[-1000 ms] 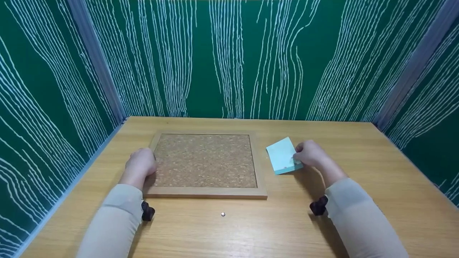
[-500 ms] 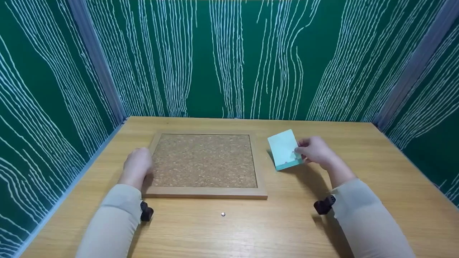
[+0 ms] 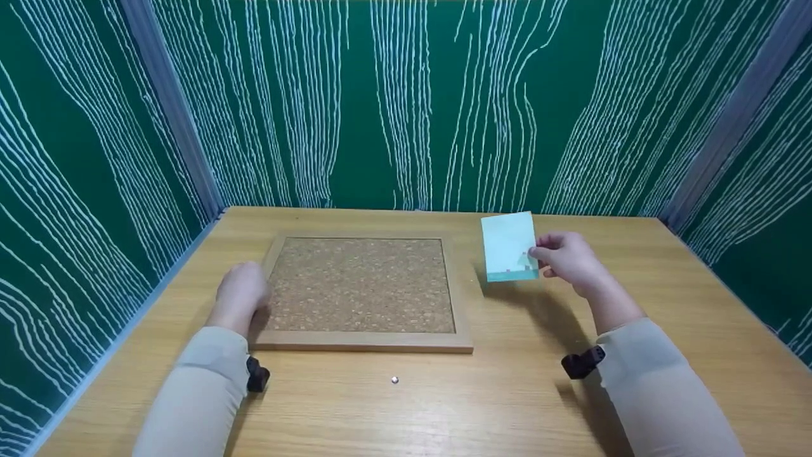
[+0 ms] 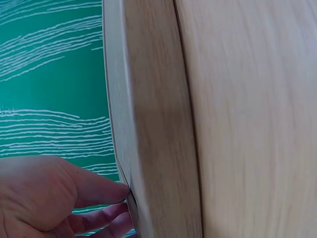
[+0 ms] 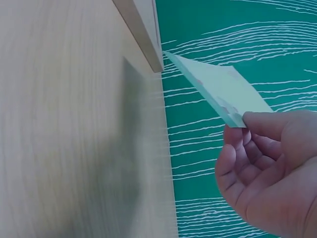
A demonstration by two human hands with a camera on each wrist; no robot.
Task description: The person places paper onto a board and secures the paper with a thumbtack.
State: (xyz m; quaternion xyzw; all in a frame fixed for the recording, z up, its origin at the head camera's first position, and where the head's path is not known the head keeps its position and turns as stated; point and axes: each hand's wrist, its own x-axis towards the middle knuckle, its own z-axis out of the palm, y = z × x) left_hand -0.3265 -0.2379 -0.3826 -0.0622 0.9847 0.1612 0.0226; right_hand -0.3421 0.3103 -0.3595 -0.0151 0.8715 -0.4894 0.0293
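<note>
A framed corkboard (image 3: pixel 365 285) lies flat on the wooden table. My left hand (image 3: pixel 241 289) grips its left edge; the left wrist view shows the thumb (image 4: pixel 106 189) and fingertips at the wooden frame (image 4: pixel 161 119), with the tips partly hidden. My right hand (image 3: pixel 571 260) pinches a pale mint paper note (image 3: pixel 509 244) by its right side, between thumb and fingers. The note is raised above the table to the right of the board, tilted upright, with a darker green strip along its lower edge. A small shiny round object (image 3: pixel 394 379) lies in front of the board.
The wooden table (image 3: pixel 444 419) ends at the back against green walls (image 3: pixel 374 95) with white wavy lines. More walls stand at the left and right. A shadow falls on the table beneath the raised note.
My right hand has lifted the note off the table, moving it up and slightly right and turning it more upright. My left hand has shifted slightly left along the board's edge.
</note>
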